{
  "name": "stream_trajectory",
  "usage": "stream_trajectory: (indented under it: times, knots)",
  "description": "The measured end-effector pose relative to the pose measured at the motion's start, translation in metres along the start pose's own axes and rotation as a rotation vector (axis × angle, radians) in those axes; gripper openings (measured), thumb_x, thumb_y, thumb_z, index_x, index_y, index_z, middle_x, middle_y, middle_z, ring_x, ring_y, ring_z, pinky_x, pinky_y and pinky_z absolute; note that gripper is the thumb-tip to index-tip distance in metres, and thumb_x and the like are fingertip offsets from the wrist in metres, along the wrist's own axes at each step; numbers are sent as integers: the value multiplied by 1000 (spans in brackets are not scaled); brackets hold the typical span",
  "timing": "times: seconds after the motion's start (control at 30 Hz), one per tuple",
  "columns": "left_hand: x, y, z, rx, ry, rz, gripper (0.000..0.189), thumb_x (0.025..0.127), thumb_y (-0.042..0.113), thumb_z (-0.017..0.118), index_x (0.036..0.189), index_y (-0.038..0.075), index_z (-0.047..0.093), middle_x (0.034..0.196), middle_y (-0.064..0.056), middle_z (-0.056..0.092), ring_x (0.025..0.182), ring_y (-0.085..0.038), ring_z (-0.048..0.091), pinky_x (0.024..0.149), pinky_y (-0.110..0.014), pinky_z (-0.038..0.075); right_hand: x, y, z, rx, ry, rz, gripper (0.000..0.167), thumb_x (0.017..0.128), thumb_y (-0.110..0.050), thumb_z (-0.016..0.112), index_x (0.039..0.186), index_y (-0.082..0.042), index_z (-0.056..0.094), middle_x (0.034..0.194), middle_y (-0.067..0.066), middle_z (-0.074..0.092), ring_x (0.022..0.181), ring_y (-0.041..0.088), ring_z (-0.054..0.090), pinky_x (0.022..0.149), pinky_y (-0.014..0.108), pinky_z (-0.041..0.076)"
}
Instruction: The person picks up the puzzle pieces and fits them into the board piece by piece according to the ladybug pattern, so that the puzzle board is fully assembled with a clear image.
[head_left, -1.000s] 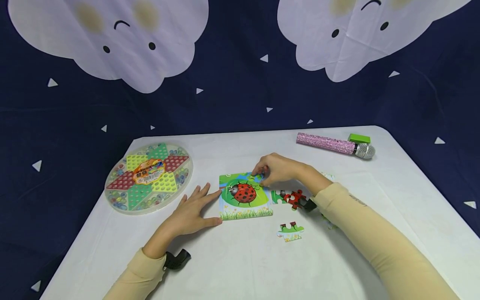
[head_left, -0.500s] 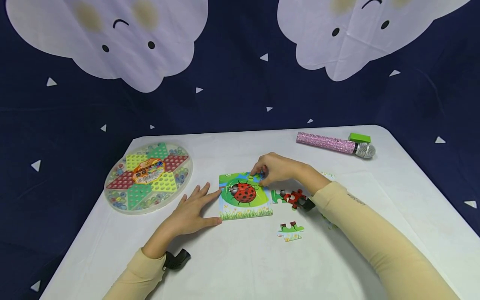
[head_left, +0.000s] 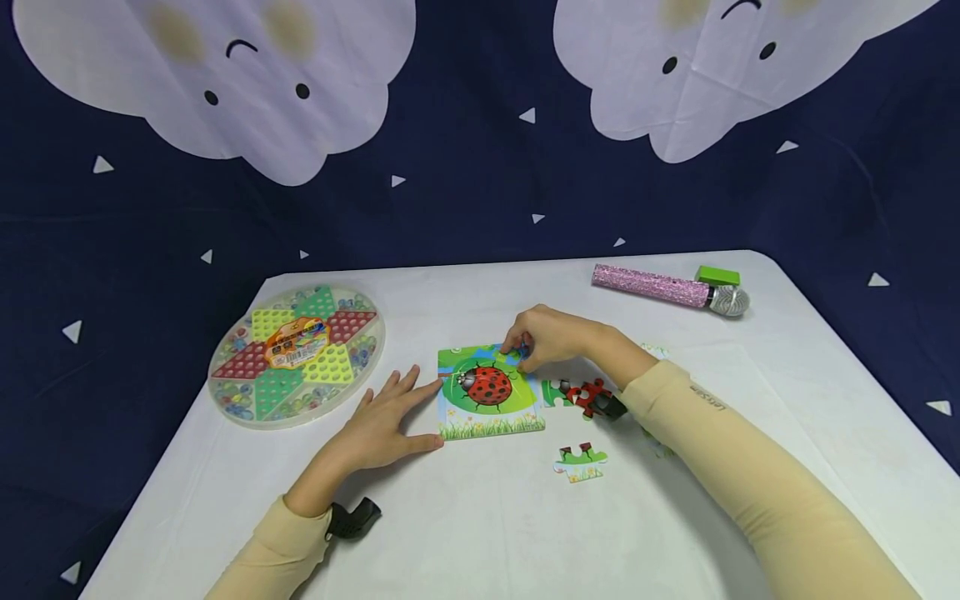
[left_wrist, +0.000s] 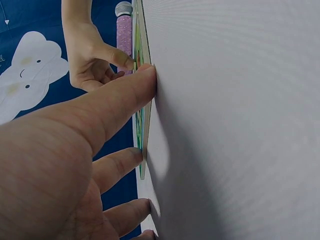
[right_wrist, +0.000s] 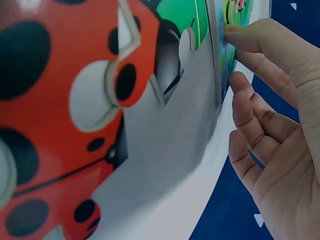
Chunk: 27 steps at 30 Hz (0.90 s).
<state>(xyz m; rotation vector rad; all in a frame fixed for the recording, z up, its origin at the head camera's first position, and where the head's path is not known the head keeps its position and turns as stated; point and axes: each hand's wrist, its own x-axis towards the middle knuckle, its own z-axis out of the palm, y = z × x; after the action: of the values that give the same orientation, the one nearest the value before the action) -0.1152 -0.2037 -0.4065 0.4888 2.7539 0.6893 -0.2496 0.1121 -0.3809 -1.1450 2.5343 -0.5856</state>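
Observation:
A square ladybug puzzle board point(head_left: 487, 392) lies mid-table. Thumb and index fingertip of my left hand point(head_left: 378, 429) touch its left edge, the other fingers spread toward the tabletop. At the board's far right corner, my right hand point(head_left: 557, 335) pinches a green-and-blue puzzle piece point(head_left: 512, 355) between thumb and index finger, right over the board surface. Its remaining fingers are loosely curled, as the right wrist view shows. Beneath the right wrist lie loose ladybug pieces, among them a red one point(head_left: 588, 394). Nearer the front is a green flowered piece point(head_left: 582, 463).
A round Chinese checkers set point(head_left: 300, 354) with marbles under its clear cover stands at the left. Toward the back right lie a pink glittery microphone point(head_left: 663, 288) and a green block point(head_left: 718, 276). More loose pieces point(head_left: 660, 446) are partly hidden under the right forearm.

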Motion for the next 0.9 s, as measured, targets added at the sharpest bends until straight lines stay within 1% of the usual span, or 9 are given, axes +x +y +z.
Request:
stream_trajectory:
  times: [0.2,0.43,0.53,0.7,0.77,0.9]
  knots:
    - [1,0,0,0,-2,5,88,92,53,81,166,27,43,178,-20,22,165,-53,13,123,-84,9,1,0,-1,-17,-6,12,33,86,-16,89,118,-11,84,107,2,77,96,19,66,89,33,56]
    - [0,0,-1,1,-4,3,88,92,53,81,166,27,43,178,-20,21,165,-53,12,124,-83,9,0,-1,-1,-7,-12,20,33,88,-18,89,120,-12,83,110,3,77,99,19,66,91,34,56]
    - [0,0,-1,3,-5,4,88,92,53,81,166,27,43,178,-21,21,165,-53,13,124,-83,9,-1,1,0,-6,-8,11,31,89,-19,88,119,-15,84,109,3,75,98,18,64,91,35,55]
    - [0,0,-1,9,-3,6,88,92,53,81,167,27,43,178,-21,22,164,-54,14,123,-84,10,-2,4,2,-1,1,-19,22,91,-18,87,113,-18,85,110,-1,77,97,16,64,90,33,54]
    - [0,0,-1,9,-2,7,88,92,53,81,166,26,43,178,-21,22,164,-54,14,123,-84,10,-2,4,3,4,-1,-30,21,91,-17,87,112,-18,85,112,-1,77,97,16,64,89,32,54]
    - [0,1,-1,10,-1,10,88,92,53,81,166,26,43,178,-21,22,164,-54,15,123,-84,10,-3,2,2,-33,-11,-55,21,92,-16,86,114,-17,85,114,1,77,98,16,65,89,31,55]
